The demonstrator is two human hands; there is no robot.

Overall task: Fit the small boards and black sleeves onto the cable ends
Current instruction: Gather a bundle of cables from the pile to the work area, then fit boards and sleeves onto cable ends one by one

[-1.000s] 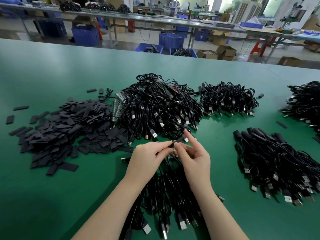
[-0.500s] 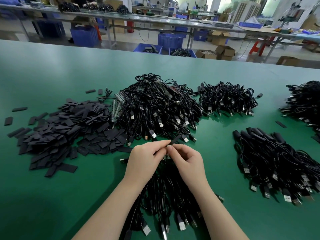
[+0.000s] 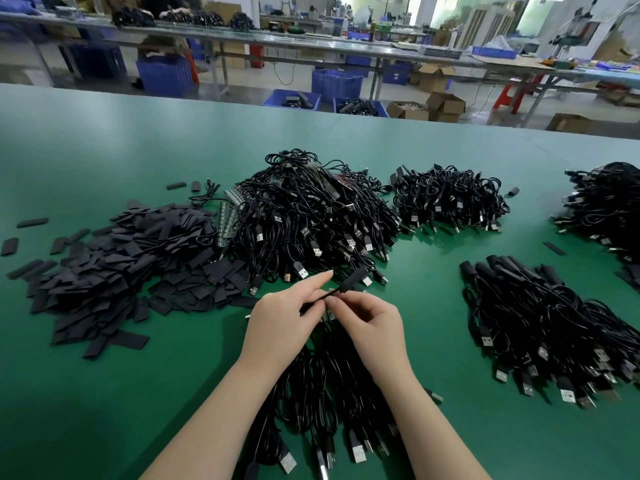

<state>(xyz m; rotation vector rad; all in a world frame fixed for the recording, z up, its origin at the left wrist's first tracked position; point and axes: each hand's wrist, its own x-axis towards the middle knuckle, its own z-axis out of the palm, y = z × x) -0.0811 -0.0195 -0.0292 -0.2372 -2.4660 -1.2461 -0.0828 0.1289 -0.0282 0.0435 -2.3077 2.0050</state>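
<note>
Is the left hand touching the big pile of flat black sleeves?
Apart. The head view shows bare green table between the left hand and the pile of flat black sleeves; its fingers pinch a thin black cable instead.

green table [image 3: 104,393] in front | blue crates [image 3: 337,85] on the floor past its far edge — two low ones hold dark parts | open cardboard boxes [image 3: 445,106] beside them | long workbench [image 3: 294,41] behind | red stool [image 3: 509,97] — right
</note>
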